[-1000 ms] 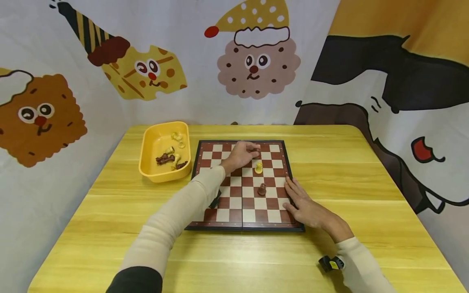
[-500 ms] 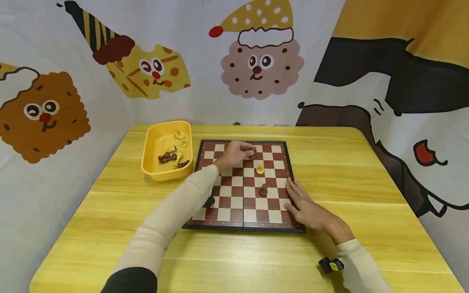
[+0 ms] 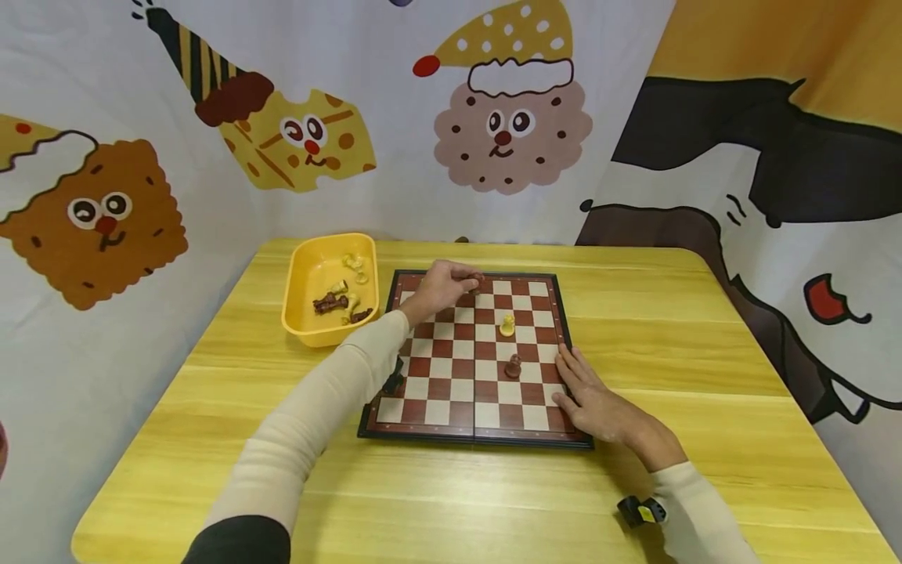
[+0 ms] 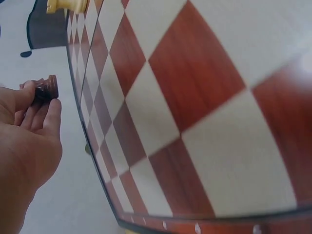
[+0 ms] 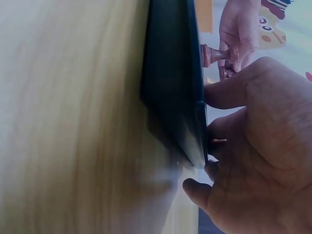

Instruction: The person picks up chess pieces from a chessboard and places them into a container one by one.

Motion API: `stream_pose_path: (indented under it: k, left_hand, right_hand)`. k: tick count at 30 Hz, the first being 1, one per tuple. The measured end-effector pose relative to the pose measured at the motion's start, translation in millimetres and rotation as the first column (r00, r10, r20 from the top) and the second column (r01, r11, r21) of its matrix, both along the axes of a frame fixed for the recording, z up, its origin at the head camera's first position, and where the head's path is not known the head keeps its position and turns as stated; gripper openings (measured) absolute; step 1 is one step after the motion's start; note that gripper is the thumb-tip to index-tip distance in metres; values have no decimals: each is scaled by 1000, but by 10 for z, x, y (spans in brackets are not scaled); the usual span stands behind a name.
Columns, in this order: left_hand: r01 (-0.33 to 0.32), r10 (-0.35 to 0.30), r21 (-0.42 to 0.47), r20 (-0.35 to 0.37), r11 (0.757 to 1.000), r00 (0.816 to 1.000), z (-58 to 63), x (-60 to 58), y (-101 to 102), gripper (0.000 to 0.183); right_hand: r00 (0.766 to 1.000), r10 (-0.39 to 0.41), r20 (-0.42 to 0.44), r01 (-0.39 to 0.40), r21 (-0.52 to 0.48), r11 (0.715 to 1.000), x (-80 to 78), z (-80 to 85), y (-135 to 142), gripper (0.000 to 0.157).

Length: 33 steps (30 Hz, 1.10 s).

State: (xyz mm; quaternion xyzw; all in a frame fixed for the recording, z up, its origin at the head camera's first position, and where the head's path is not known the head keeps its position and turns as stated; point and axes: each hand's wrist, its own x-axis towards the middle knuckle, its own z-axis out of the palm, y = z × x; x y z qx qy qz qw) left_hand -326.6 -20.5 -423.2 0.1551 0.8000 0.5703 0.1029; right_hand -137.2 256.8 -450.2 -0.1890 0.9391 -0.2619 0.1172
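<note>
Over the far rows of the chessboard (image 3: pixel 451 392), my left hand (image 3: pixel 438 288) pinches a brown chess piece (image 4: pixel 48 88) between thumb and fingers. The left wrist view shows this piece apart from the board surface; its top is hidden in the fingers. My right hand (image 3: pixel 599 403) rests along the board's right edge with its fingers extended. On the right half of the board stand a yellow chess piece (image 3: pixel 506 326) and, nearer to me, another brown chess piece (image 3: pixel 513 366). The right wrist view shows my right fingers (image 5: pixel 226 95) at the board's dark side.
A yellow tray (image 3: pixel 299 317) at the left of the board holds several yellow and brown chess pieces lying loose. The wooden table (image 3: pixel 437 501) extends around the board. Behind it hangs a white curtain (image 3: pixel 395 196) with cartoon prints.
My left hand has moved left along the far side of the board, carrying the brown chess piece. The right hand stays at the edge. The head view has shifted slightly.
</note>
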Motion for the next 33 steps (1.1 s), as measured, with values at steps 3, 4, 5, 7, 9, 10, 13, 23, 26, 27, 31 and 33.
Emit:
stream_pose_path:
  k: [3,4,5,7,9,10,13,23,26,27,31,33]
  left_hand:
    - [-10,10,-7,-3,1000,1000,18,-15,-85,27]
    - [-11,11,-5,-2,1000,1000,21,-21,-117,27]
    - [-11,11,6,4,1000,1000,24,-25,-152,27]
    - [-18,18,8,8,1000,1000,26,-36,-228,27]
    - [-33,33,-11,-8,999,999,37,-48,-311,26]
    - [-43,43,-26,-21,999,999,44,-53,-353,26]
    - [-67,65,-54,-47,996,997,63,-81,-475,25]
    - [-111,111,-10,2,994,994,86,-99,-888,28]
    - [-128,126,-46,-39,991,991,107,-96,-1019,27]
    - [-134,132,-53,-49,990,990,114,-96,-1065,27]
    - [-159,157,-36,-67,987,985,119,-104,-1255,27]
    - [-173,173,-10,-50,985,984,109,-95,-1357,26]
  right_hand:
    - [1000,4,3,-4,-4,1000,0,14,-4,67]
    - [1000,4,3,-4,-7,1000,1,17,-3,67]
    - [1000,5,3,-5,-10,1000,1,20,-5,67]
    - [1000,6,0,-6,-15,1000,-2,18,-7,67]
    - [1000,6,0,-6,-13,1000,-6,8,-10,67]
    - [1000,9,0,-9,-17,1000,-8,3,-13,67]
    - [1000,7,3,-7,-30,1000,-5,-3,-17,67]
    - [1000,-4,-2,4,-44,999,5,-31,-4,67]
    - [1000,3,-3,-3,-53,999,2,-53,-1,68]
    - [1000,4,0,-4,-53,999,2,-58,0,68]
    - [1000,6,3,-5,-55,998,-2,-66,-3,68]
    - [1000,5,0,-5,-47,999,1,-58,-11,68]
